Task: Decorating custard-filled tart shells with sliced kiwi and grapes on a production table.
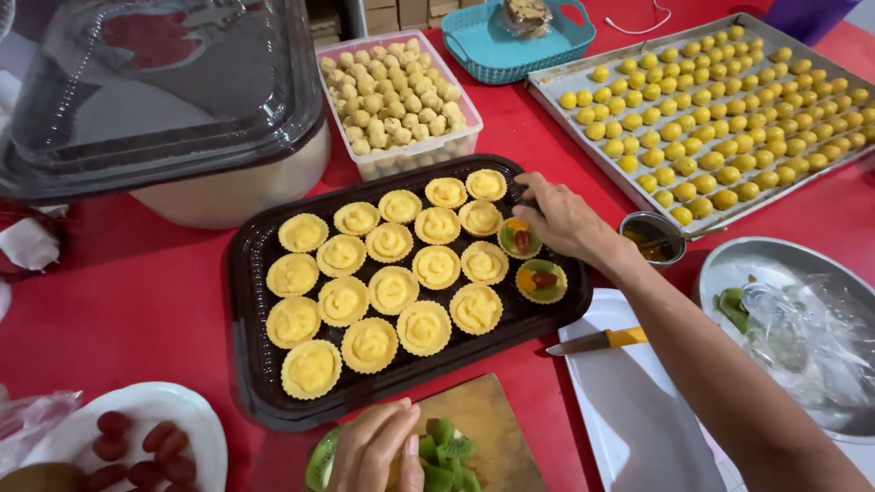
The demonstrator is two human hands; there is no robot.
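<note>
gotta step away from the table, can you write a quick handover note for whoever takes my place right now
Right hand: over the far right corner of the dark tray, fingertips at a fruit-topped tart.
Left hand: resting on kiwi pieces on the wooden board at the near edge; whether it grips any cannot be told.
Supplies: grapes on a white plate near left, knife on the white tray to the right.
Done: two tarts carry fruit, that one and a second tart beside it.
Left: the other custard tarts on the tray are plain.
</note>
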